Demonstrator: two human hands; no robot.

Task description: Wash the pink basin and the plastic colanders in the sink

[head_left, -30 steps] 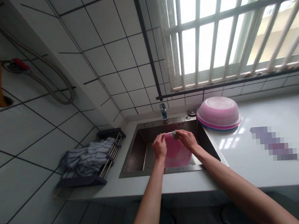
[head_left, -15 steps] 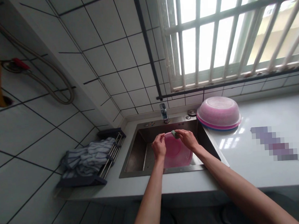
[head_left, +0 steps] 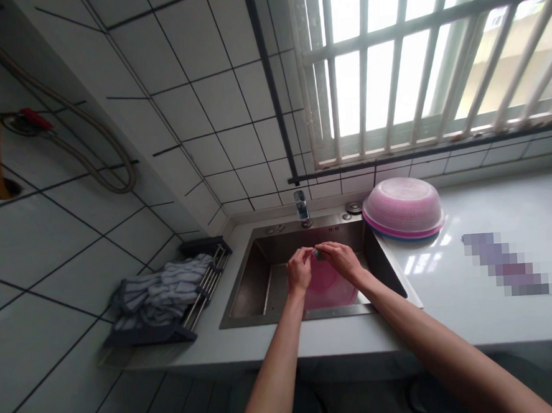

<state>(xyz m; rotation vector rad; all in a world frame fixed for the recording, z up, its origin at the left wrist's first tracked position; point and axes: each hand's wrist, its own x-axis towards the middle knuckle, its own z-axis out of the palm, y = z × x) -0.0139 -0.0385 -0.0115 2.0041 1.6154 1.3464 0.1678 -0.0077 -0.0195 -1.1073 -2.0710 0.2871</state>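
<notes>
Because the pink basin [head_left: 330, 287] looks like thin plastic, you can expect it to feel light and fairly stiff, with a wall that may flex a little under pressure and turn slippery if wet; it hardly seems fragile. The rim is likely the best place to take hold, since a pinch there gives more purchase than the smooth side. It sits inside the metal sink [head_left: 244, 295], toward the front, and appears tilted, its far rim raised at your fingers and its hollow facing up and back toward you. As far as it shows, the outline is round, so you have no clear long axis to follow. Your left hand [head_left: 299, 269] is closed on the raised rim, fingers pinching it, while your right hand [head_left: 339, 259] is clamped on a small green sponge [head_left: 319, 254] against the same rim, so the hands nearly meet. Behind them stands the faucet [head_left: 301, 206]. To the right, upturned basins [head_left: 402, 206] rest on the surface [head_left: 467, 207]; to the left, a striped cloth [head_left: 168, 285] lies bunched on a rack [head_left: 212, 274].
</notes>
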